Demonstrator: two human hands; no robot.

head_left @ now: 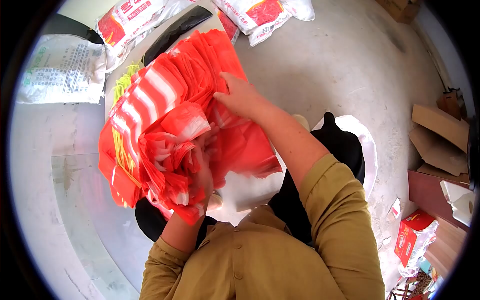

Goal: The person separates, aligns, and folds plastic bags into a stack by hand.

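A thick fanned stack of red plastic bags [195, 65] with white stripes spreads in front of me. Its near end is bunched and folded over. My left hand [206, 145] is under the bunched part, fingers curled against the plastic and partly covered by it. On the stack's right side, my right hand [239, 96] holds the bags' edge, thumb and forefinger visible and somewhat apart; its other fingers are hidden. Yellow strings [120, 145] run along the left edge of the stack. Beyond it lies a long black bundle [177, 32] on a pale surface.
White sacks with red print [132, 22] lie at the far side, and another printed white sack [65, 70] is at left. At right are an opened cardboard box [440, 135] and a red-and-white package [412, 237]. My black-clad knees flank the stack's near end.
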